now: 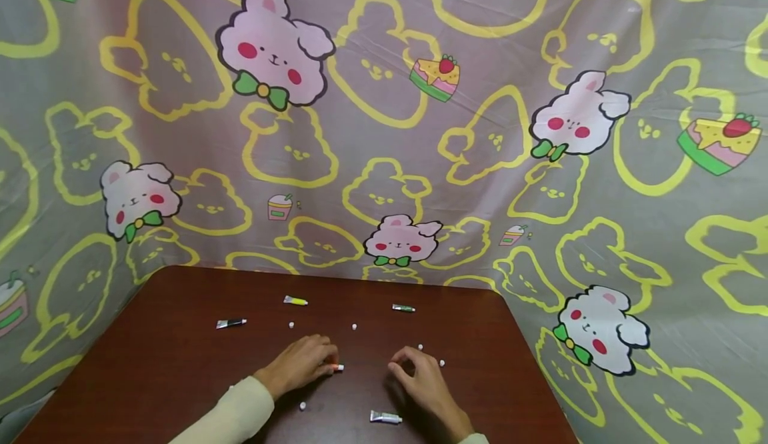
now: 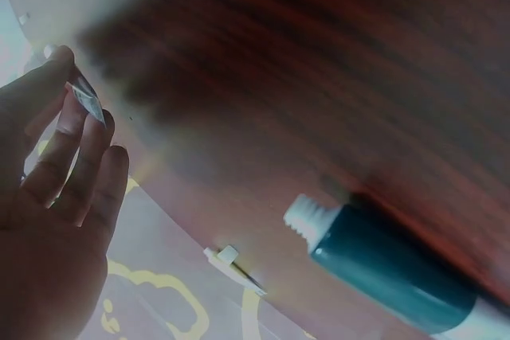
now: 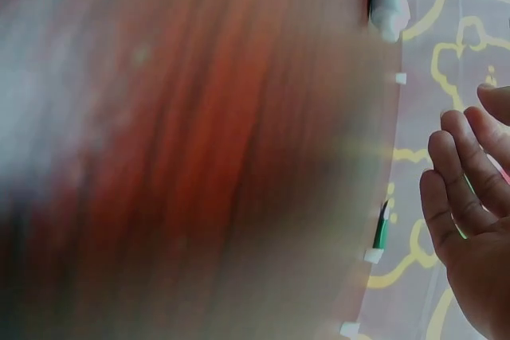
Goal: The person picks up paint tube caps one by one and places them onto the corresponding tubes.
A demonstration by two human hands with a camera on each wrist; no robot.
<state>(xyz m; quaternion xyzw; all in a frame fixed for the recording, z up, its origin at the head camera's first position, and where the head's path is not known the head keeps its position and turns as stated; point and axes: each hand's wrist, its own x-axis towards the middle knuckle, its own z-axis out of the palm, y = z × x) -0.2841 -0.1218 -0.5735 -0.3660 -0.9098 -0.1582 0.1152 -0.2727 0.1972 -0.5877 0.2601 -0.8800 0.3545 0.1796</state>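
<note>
Down on the table (image 1: 180, 364), the left hand (image 1: 300, 363) curls its fingers round a small tube (image 1: 337, 367) with an orange end, which lies roughly left to right with that end poking out toward the right hand (image 1: 420, 377). That hand rests just apart with fingers loosely bent, holding nothing, and a grey tube (image 1: 385, 417) lies crosswise beside its wrist.

A dark reddish-brown wooden bench (image 1: 168, 377) carries four small tubes: a yellow tube (image 1: 295, 301), a green tube (image 1: 403, 308), a black tube (image 1: 231, 323) and a silver tube (image 1: 385, 417) (nearest the front edge). Small white caps (image 1: 355, 327) lie scattered among them.
</note>
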